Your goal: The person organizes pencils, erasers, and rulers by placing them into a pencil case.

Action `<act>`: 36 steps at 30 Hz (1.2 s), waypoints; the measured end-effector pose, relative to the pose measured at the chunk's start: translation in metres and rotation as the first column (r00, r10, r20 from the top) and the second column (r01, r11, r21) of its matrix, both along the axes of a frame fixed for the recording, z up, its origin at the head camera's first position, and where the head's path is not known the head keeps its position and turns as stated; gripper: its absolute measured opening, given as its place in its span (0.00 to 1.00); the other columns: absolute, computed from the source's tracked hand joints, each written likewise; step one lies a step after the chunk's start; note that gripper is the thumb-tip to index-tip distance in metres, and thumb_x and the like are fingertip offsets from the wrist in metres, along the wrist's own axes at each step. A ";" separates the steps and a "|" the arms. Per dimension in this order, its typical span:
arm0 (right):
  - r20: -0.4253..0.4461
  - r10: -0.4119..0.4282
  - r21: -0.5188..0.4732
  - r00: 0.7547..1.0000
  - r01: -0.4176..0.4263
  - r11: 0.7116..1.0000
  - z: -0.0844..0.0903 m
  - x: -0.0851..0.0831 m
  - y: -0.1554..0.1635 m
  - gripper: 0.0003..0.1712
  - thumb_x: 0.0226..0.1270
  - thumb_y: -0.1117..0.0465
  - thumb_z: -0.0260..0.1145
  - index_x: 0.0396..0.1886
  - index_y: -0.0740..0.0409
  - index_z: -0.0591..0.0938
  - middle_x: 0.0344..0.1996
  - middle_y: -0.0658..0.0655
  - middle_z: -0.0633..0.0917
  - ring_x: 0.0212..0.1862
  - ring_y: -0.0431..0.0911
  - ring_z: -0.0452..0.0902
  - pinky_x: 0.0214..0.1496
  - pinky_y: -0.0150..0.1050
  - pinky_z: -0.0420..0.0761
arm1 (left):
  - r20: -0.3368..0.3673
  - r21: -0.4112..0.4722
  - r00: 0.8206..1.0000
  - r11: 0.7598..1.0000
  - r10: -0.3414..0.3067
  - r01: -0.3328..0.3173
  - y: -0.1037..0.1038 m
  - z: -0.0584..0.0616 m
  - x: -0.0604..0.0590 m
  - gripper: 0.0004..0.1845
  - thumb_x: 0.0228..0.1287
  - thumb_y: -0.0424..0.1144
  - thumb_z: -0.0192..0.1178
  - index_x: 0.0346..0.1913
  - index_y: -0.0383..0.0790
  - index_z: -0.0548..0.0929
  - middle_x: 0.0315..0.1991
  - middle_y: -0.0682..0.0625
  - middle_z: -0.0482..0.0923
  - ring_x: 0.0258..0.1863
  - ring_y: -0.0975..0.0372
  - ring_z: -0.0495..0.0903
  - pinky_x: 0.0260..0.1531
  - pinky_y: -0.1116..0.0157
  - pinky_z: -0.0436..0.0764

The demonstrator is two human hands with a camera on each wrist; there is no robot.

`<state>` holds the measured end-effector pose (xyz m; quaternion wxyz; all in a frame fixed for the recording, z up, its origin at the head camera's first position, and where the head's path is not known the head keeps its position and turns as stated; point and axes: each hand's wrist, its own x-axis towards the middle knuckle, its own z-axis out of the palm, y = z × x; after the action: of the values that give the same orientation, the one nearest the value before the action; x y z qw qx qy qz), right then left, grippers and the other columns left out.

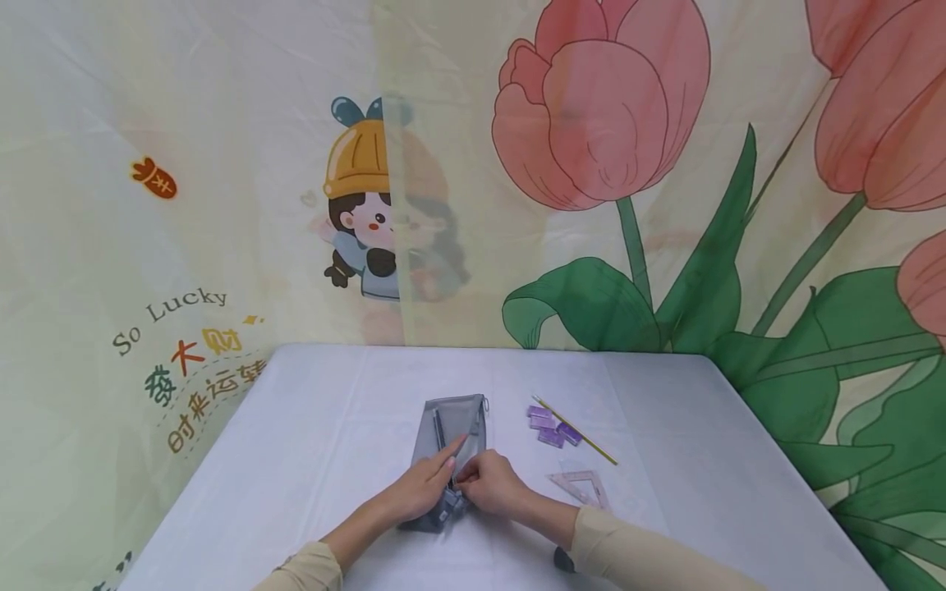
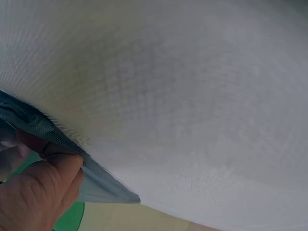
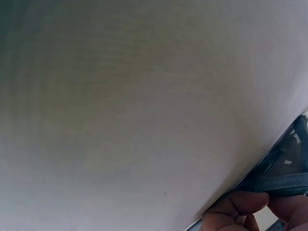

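Note:
A grey see-through mesh pencil pouch (image 1: 461, 410) lies flat on the table in the head view, with a dark pen (image 1: 438, 428) showing through it. My left hand (image 1: 423, 490) lies over the pouch's middle, one finger stretched across it. In the left wrist view, that hand (image 2: 41, 190) holds the pouch's zippered edge (image 2: 43, 127). From the other side, my right hand (image 1: 493, 483) pinches the pouch's edge with thumb and finger, as the right wrist view shows at its dark trim (image 3: 284, 182). Small dark items bunched near the pouch's lower end are hard to make out.
Right of the pouch lie several small purple blocks (image 1: 541, 417), with a yellow pencil (image 1: 591, 441) beside them. Nearer me is a clear set square (image 1: 591, 484). A dark object (image 1: 564, 560) is partly hidden by my right sleeve. A printed curtain (image 1: 458, 164) hangs behind the table.

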<state>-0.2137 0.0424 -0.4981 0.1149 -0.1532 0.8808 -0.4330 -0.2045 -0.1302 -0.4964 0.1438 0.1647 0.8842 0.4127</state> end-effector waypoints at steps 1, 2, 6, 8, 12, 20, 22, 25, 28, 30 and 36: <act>-0.006 0.013 0.002 1.000 -0.013 1.000 -0.001 -0.001 0.000 0.03 0.57 0.70 0.70 0.31 0.66 0.87 0.21 0.52 0.85 0.23 0.38 0.76 0.23 0.28 0.76 | -0.005 0.001 1.000 1.000 -0.001 0.001 0.000 0.000 0.000 0.27 0.81 0.52 0.33 0.78 0.56 0.56 0.67 0.29 0.69 0.63 0.35 0.72 0.58 0.31 0.68; -0.010 0.026 0.007 1.000 -0.026 1.000 -0.001 -0.001 0.001 0.04 0.57 0.70 0.70 0.32 0.66 0.88 0.21 0.52 0.85 0.23 0.38 0.76 0.24 0.28 0.76 | -0.008 0.000 1.000 1.000 -0.001 0.001 0.000 0.000 0.000 0.27 0.81 0.52 0.32 0.78 0.56 0.56 0.67 0.29 0.69 0.63 0.35 0.71 0.59 0.31 0.67; -0.017 0.101 0.034 0.995 -0.101 0.994 0.001 -0.003 0.003 0.09 0.59 0.68 0.68 0.40 0.61 0.89 0.29 0.52 0.89 0.28 0.36 0.77 0.30 0.28 0.78 | -0.008 -0.002 1.000 1.000 -0.002 0.002 0.000 -0.001 0.001 0.27 0.81 0.51 0.32 0.78 0.55 0.55 0.67 0.30 0.69 0.65 0.35 0.69 0.61 0.31 0.65; -0.019 0.133 0.050 0.991 -0.132 0.990 0.003 -0.004 0.004 0.12 0.61 0.67 0.68 0.43 0.58 0.89 0.33 0.50 0.90 0.30 0.35 0.78 0.34 0.29 0.79 | -0.001 -0.001 1.000 1.000 -0.001 0.001 0.000 -0.002 0.002 0.27 0.82 0.51 0.32 0.79 0.55 0.55 0.68 0.30 0.68 0.66 0.35 0.69 0.61 0.31 0.64; -0.082 0.160 0.084 0.984 -0.153 0.985 0.007 -0.005 0.010 0.12 0.63 0.65 0.67 0.45 0.55 0.89 0.34 0.49 0.90 0.29 0.33 0.77 0.34 0.28 0.79 | 0.002 0.005 1.000 1.000 -0.004 0.004 0.001 -0.001 0.002 0.27 0.82 0.50 0.32 0.79 0.55 0.55 0.68 0.31 0.69 0.65 0.36 0.70 0.61 0.31 0.64; -0.398 0.261 0.360 0.880 -0.112 0.926 0.017 0.003 0.026 0.15 0.66 0.56 0.68 0.49 0.57 0.87 0.44 0.52 0.89 0.43 0.41 0.83 0.47 0.35 0.83 | -0.031 0.006 0.999 1.000 -0.008 0.008 0.002 0.000 0.003 0.26 0.81 0.48 0.34 0.78 0.54 0.58 0.62 0.31 0.75 0.49 0.50 0.78 0.50 0.39 0.75; -0.441 0.296 0.440 0.847 -0.084 0.894 0.018 0.006 0.034 0.23 0.67 0.48 0.66 0.54 0.57 0.84 0.52 0.54 0.86 0.51 0.46 0.81 0.54 0.42 0.81 | -0.034 0.001 0.999 1.000 -0.008 0.008 0.002 0.001 0.003 0.26 0.81 0.48 0.34 0.78 0.54 0.58 0.61 0.31 0.75 0.47 0.53 0.78 0.48 0.42 0.76; -0.450 0.331 0.524 0.829 -0.056 0.850 0.020 0.011 0.048 0.37 0.68 0.34 0.58 0.65 0.54 0.77 0.66 0.54 0.77 0.62 0.50 0.75 0.61 0.51 0.76 | -0.040 0.007 0.999 1.000 -0.011 0.011 0.002 0.001 0.003 0.26 0.81 0.49 0.34 0.78 0.54 0.58 0.61 0.31 0.75 0.47 0.53 0.78 0.48 0.43 0.77; -0.436 0.339 0.569 0.834 -0.036 0.821 0.019 0.014 0.063 0.46 0.66 0.25 0.51 0.74 0.48 0.67 0.77 0.52 0.62 0.71 0.53 0.65 0.67 0.58 0.69 | -0.042 0.005 0.999 1.000 -0.008 0.009 0.001 0.001 0.002 0.26 0.81 0.50 0.34 0.78 0.54 0.58 0.58 0.32 0.77 0.45 0.54 0.78 0.46 0.45 0.77; -0.435 0.325 0.579 0.840 -0.016 0.815 0.019 0.015 0.073 0.48 0.65 0.23 0.48 0.77 0.44 0.61 0.80 0.50 0.52 0.75 0.56 0.58 0.70 0.63 0.62 | -0.036 0.007 0.999 1.000 -0.005 0.005 0.001 0.001 0.002 0.26 0.81 0.50 0.35 0.78 0.55 0.58 0.50 0.34 0.79 0.40 0.55 0.77 0.41 0.49 0.77; -0.515 0.275 0.560 0.812 0.076 0.825 0.012 0.014 0.102 0.48 0.66 0.25 0.49 0.79 0.40 0.55 0.81 0.53 0.44 0.80 0.58 0.45 0.73 0.69 0.51 | -0.026 -0.002 1.000 1.000 0.009 -0.009 0.001 0.000 0.000 0.27 0.81 0.51 0.35 0.78 0.56 0.58 0.34 0.44 0.74 0.30 0.59 0.70 0.33 0.56 0.73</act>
<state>-0.2000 0.1441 -0.4863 -0.0935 -0.2845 0.9504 -0.0835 -0.2042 -0.1290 -0.4968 0.1308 0.1659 0.8872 0.4103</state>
